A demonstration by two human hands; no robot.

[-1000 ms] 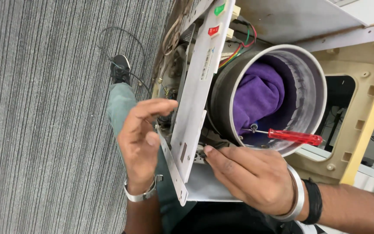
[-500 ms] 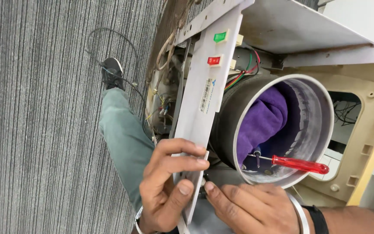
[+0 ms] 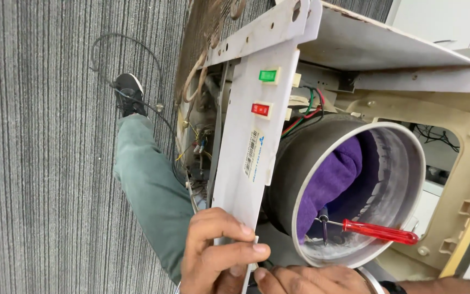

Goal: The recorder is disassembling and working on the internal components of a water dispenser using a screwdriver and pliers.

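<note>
While before apart, left hand (image 3: 218, 256) now grasps white panel (image 3: 251, 158) (fingers wrapped).

Left hand (image 3: 218, 253) is wrapped round the bottom end of the long white panel strip (image 3: 257, 136), fingers curled over its edge, while the right hand (image 3: 305, 279) sits just beside it at the bottom of the shot, fingertips close to the same end. The strip carries a green switch (image 3: 267, 75), a red switch (image 3: 260, 109) under it and a barcode sticker lower down. Right behind it is a grey drum (image 3: 403, 163) lying open-mouthed, with a purple cloth (image 3: 330, 179) stuffed inside and a red-handled screwdriver (image 3: 379, 232) resting on the lower rim. Loose wires (image 3: 305, 114) run behind the switches. A leg in green trousers (image 3: 150, 190) stretches out over striped grey carpet (image 3: 33, 163).
</note>
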